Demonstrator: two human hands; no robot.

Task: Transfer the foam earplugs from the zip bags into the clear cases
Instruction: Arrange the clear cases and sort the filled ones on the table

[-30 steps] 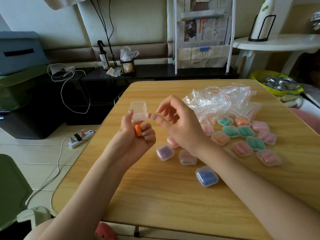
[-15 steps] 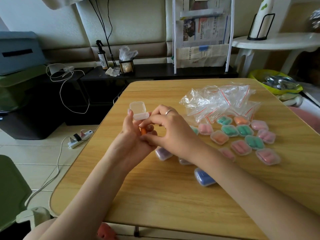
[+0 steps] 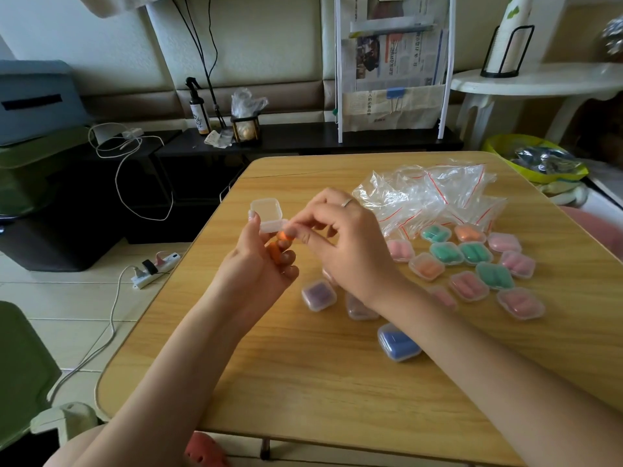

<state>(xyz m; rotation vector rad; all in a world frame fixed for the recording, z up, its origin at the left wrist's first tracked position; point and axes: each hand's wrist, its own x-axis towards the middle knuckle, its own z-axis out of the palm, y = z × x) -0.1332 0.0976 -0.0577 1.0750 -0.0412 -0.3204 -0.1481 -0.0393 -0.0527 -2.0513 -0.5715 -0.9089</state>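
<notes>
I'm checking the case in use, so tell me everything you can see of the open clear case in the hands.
The open case is a small, square, frosted clear plastic box with rounded corners. Its hinged lid stands up behind the base. It looks empty. It is held above the table's left part, gripped by the left hand; the right hand's fingers touch its right edge, beside an orange earplug.

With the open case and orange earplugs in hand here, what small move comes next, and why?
Probably the right hand pushes its pinched orange earplug up into the open clear case, which the left hand holds with another orange plug.
</notes>
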